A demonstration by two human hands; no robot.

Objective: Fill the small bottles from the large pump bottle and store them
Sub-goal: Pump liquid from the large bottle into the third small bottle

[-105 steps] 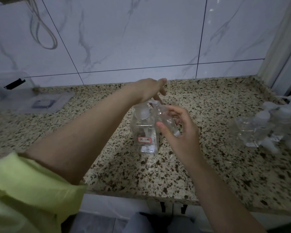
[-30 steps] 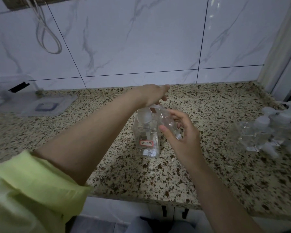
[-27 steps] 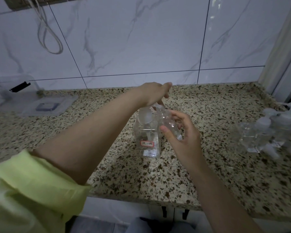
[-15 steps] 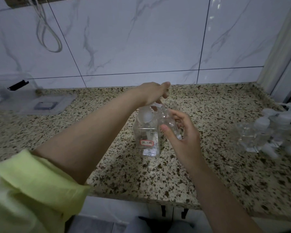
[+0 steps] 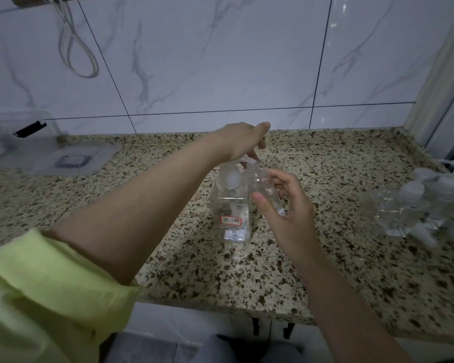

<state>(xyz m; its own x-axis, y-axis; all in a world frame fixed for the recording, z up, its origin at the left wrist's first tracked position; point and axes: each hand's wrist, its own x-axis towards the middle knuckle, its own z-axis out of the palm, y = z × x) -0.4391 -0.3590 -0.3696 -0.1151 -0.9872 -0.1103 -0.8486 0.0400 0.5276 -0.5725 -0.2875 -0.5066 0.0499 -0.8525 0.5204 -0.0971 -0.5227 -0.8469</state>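
The large pump bottle (image 5: 231,208), clear and square-sided with a small red-edged label low on its front, stands upright on the speckled granite desk (image 5: 312,271). Tilted against its right shoulder is a small clear bottle (image 5: 265,187), mouth up toward the pump spout.

The left hand (image 5: 243,141) is arched over the top of the pump bottle, wrist raised, fingers bent down onto the pump head, pressing it. The right hand (image 5: 288,205) grips the small bottle beside the pump bottle, thumb on the near side and fingers curled round the far side, forearm coming in from below.

To do this step well, I judge the small bottle's mouth should sit right under the spout before each press, with slow full strokes, so nothing runs down the outside. The fill level is hard to read through the clear plastic, so watch it closely.

Well to the right of the pump bottle, a cluster of small bottles with white caps (image 5: 417,203) waits. Far to its left, a clear storage box (image 5: 16,137) with its lid (image 5: 71,159) lying alongside is probably where they go.
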